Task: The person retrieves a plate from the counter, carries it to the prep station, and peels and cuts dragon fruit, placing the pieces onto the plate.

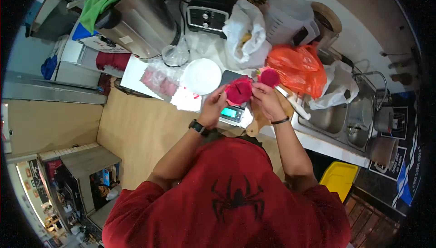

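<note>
Between my hands is a dragon fruit piece (239, 90) with deep pink flesh and a dark line across its face. My left hand (213, 108) grips its left edge, fingers closed. On the other side my right hand (268, 101) pinches the right edge. The fruit is over a kitchen scale (232, 113) with a lit green display, partly hidden beneath. Just beyond my right hand, a second cut dragon fruit piece (269, 78) sits by a wooden cutting board (259, 120). A knife (298, 107) with a pale handle lies to the right.
A white bowl (202, 76) and plastic-bagged pink pieces (160, 82) are to the left. Behind stand a toaster oven (206, 17), a white plastic bag (245, 34), an orange bag (297, 68) and a translucent pitcher (288, 18). A steel sink (329, 120) borders the right.
</note>
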Motion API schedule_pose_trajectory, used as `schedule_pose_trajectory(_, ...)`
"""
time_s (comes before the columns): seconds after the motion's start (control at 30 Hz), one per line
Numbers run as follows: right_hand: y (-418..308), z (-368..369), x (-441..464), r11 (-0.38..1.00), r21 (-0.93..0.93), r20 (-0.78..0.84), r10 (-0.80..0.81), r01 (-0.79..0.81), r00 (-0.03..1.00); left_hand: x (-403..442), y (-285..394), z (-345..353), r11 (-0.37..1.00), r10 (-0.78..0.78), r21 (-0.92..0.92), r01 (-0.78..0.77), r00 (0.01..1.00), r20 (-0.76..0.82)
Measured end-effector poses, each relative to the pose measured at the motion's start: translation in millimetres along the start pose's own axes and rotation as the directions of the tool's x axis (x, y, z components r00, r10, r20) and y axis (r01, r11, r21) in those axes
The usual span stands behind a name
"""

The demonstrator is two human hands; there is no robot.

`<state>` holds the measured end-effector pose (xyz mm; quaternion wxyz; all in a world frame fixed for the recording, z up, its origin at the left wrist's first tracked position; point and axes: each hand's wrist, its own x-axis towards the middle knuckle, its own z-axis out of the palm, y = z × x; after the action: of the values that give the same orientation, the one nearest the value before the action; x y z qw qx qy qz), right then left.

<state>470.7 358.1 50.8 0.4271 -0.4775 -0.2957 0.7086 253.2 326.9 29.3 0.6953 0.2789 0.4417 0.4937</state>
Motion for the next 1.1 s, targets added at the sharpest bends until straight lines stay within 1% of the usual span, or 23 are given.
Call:
schedule_pose_trajectory(0.07, -10, 32, 26, 0.998, -0.021, 0.093, 0.065, -0.063, 0.994, 5, 27, -28, 0.994, 0.104, 0.019, -0.105, 0.993, 0.050)
schedule_pose_trajectory(0.13, -5, 54, 64, 0.998, 0.021, 0.181, 0.062, -0.067, 0.982, 9, 61, -48, 0.989, 0.105, 0.108, -0.106, 0.994, 0.018)
schedule_pose_trajectory(0.17, -7, 69, 78, 0.998, 0.023, 0.183, 0.060, -0.065, 0.981, 16, 73, -63, 0.988, 0.107, 0.110, -0.108, 0.994, 0.018)
schedule_pose_trajectory(0.23, -9, 96, 104, 0.997, -0.074, 0.268, 0.034, -0.014, 0.963, 32, 91, -91, 0.910, 0.124, 0.393, -0.132, 0.991, 0.045)
schedule_pose_trajectory(0.27, -9, 103, 113, 0.997, -0.070, 0.271, 0.032, -0.013, 0.962, 37, 95, -99, 0.908, 0.125, 0.397, -0.132, 0.991, 0.043)
schedule_pose_trajectory(0.4, -6, 126, 147, 0.994, -0.105, 0.375, 0.068, -0.030, 0.925, 64, 104, -125, 0.972, 0.133, 0.195, -0.131, 0.991, 0.005)
schedule_pose_trajectory(0.43, -2, 128, 151, 0.994, -0.103, 0.372, 0.069, -0.033, 0.926, 71, 98, -138, 0.973, 0.129, 0.195, -0.127, 0.992, 0.006)
schedule_pose_trajectory(0.5, 2, 129, 158, 0.989, -0.123, 0.339, 0.113, -0.075, 0.934, 86, 83, -164, 1.000, 0.029, -0.001, -0.029, 0.997, 0.078)
schedule_pose_trajectory(0.57, 6, 127, 162, 0.982, -0.142, 0.303, 0.160, -0.121, 0.940, 96, 72, -182, 0.978, -0.058, -0.191, 0.089, 0.985, 0.164)
schedule_pose_trajectory(0.6, 7, 126, 164, 0.982, -0.142, 0.298, 0.160, -0.123, 0.941, 98, 73, -181, 0.977, -0.061, -0.192, 0.093, 0.984, 0.168)
schedule_pose_trajectory(0.73, 16, 124, 161, 0.986, -0.108, 0.276, 0.155, -0.129, 0.949, 91, 76, -166, 0.976, -0.139, -0.158, 0.151, 0.986, 0.088)
schedule_pose_trajectory(0.77, 16, 126, 159, 0.986, -0.107, 0.273, 0.156, -0.131, 0.949, 90, 78, -165, 0.975, -0.142, -0.158, 0.155, 0.986, 0.088)
schedule_pose_trajectory(0.9, 13, 131, 149, 0.980, -0.034, 0.236, 0.196, -0.194, 0.952, 86, 88, -158, 0.913, -0.205, -0.322, 0.248, 0.965, 0.163)
schedule_pose_trajectory(0.93, 13, 132, 147, 0.980, -0.032, 0.235, 0.196, -0.194, 0.952, 84, 88, -157, 0.913, -0.207, -0.321, 0.250, 0.965, 0.163)
schedule_pose_trajectory(1.07, 12, 136, 142, 0.970, 0.057, 0.234, 0.217, -0.236, 0.948, 77, 91, -153, 0.850, -0.317, -0.421, 0.316, 0.946, 0.069)
schedule_pose_trajectory(1.1, 12, 136, 142, 0.970, 0.058, 0.234, 0.216, -0.236, 0.948, 77, 88, -155, 0.850, -0.317, -0.420, 0.316, 0.946, 0.069)
